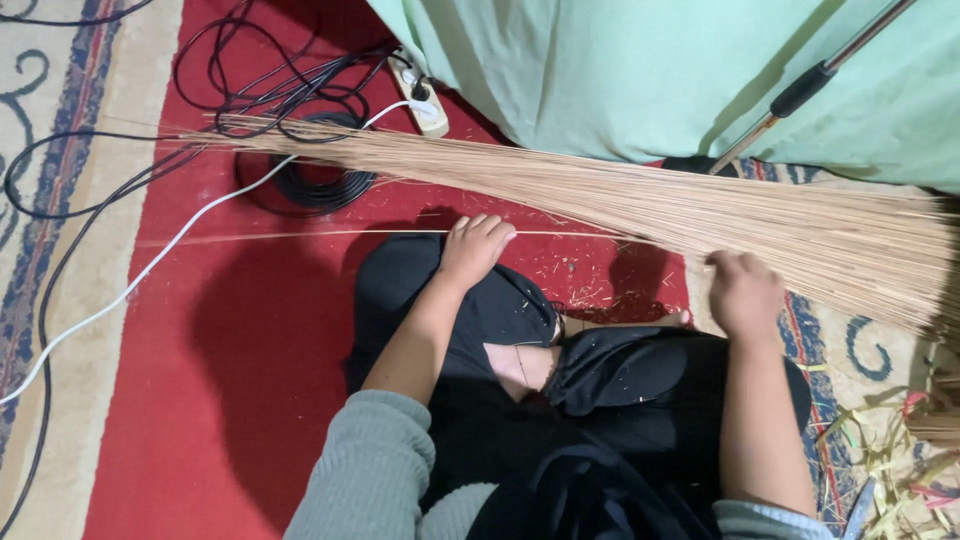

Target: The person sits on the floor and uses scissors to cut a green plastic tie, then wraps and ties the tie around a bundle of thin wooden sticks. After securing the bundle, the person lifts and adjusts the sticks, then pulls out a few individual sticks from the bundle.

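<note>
A long bundle of thin dry sticks (620, 195) lies across the red carpet (240, 330) in front of a seated person, fanning out toward the left and gathered thick at the right. One single stick (330, 234) lies apart from the bundle, just before it. Left hand (474, 247): fingers curled down onto this stick, pinning its near part. Right hand (743, 292): closed in a loose fist at the bundle's lower edge; what it grips cannot be told. Drawing one stick cleanly likely calls for a steady hold on the bundle. Cables (290, 100) and a power strip (425, 95) lie behind.
</note>
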